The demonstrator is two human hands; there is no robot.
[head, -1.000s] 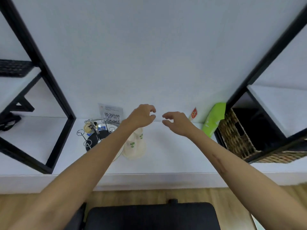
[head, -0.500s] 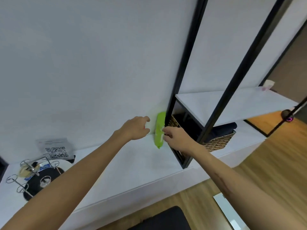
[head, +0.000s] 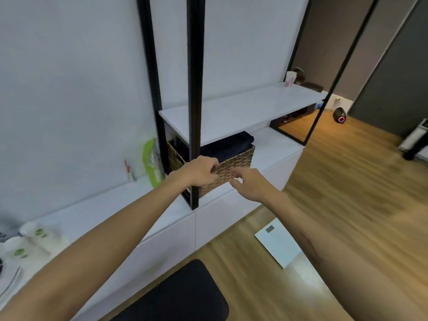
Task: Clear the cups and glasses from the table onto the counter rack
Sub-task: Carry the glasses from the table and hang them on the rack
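Cups (head: 30, 239) with green leaves sit far left on the white counter (head: 111, 205), likely put down there. Both hands are held out in front, empty: left hand (head: 199, 172) loosely curled, right hand (head: 249, 184) relaxed with fingers apart.

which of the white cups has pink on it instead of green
The cup standing far off at the end of the upper white shelf has pink on it. The two white cups at bottom left have green marks.

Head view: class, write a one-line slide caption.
Both empty hands, left hand and right hand, raised before a wicker basket on the white counter.
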